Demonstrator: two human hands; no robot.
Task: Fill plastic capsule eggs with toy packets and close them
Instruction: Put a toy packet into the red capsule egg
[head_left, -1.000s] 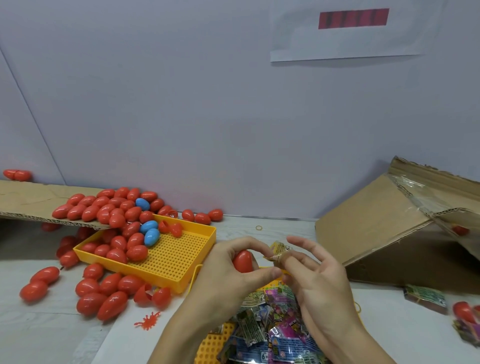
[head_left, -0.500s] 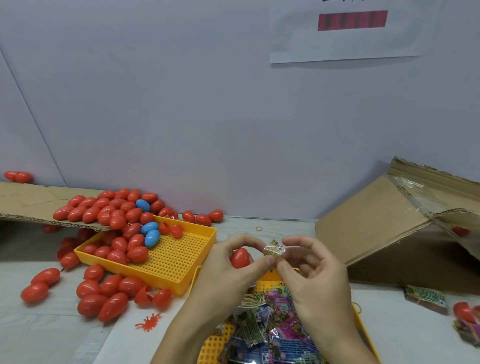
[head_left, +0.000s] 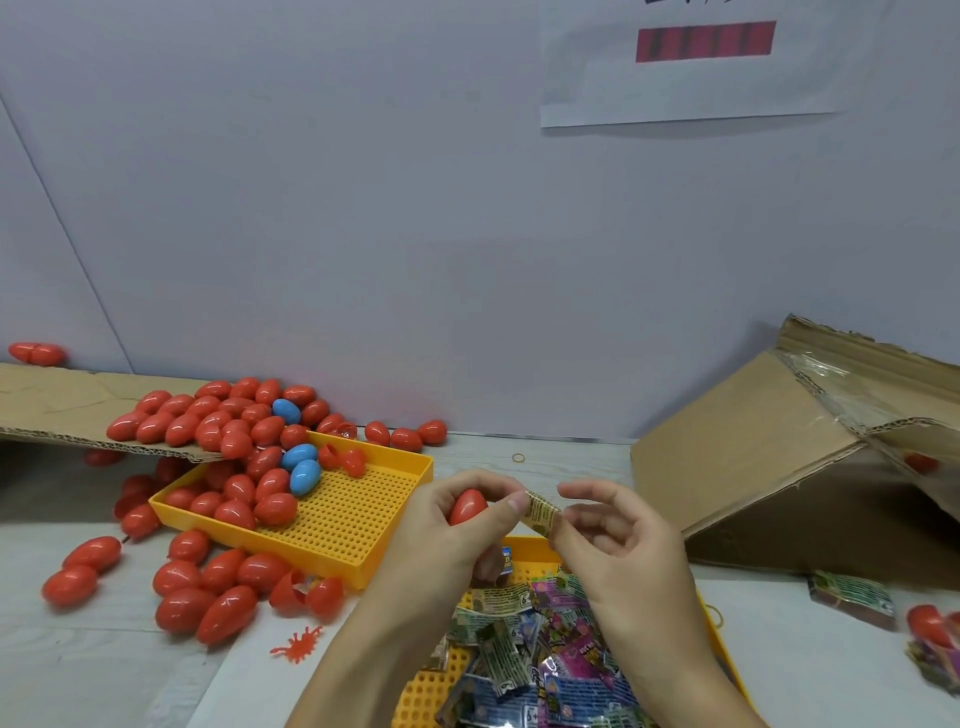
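Observation:
My left hand (head_left: 441, 535) grips a red capsule egg (head_left: 467, 506) in its curled fingers, and its thumb also pinches the left end of a small folded toy packet (head_left: 542, 513). My right hand (head_left: 618, 540) pinches the packet's right end between thumb and forefinger, its other fingers loosely curled. Both hands hover above a yellow tray (head_left: 535, 553) heaped with toy packets (head_left: 540, 654). The egg's opening is hidden by my fingers.
A second yellow perforated tray (head_left: 353, 525) at left holds several red and blue eggs (head_left: 304, 475). More red eggs (head_left: 208, 582) lie on the table and a cardboard flap (head_left: 57, 405). A cardboard box (head_left: 789, 457) lies at right. A red toy bug (head_left: 298, 644) lies in front.
Both hands have risen slightly. The right hand has drawn a little to the right, and the packet is now stretched flat between the two hands beside the egg.

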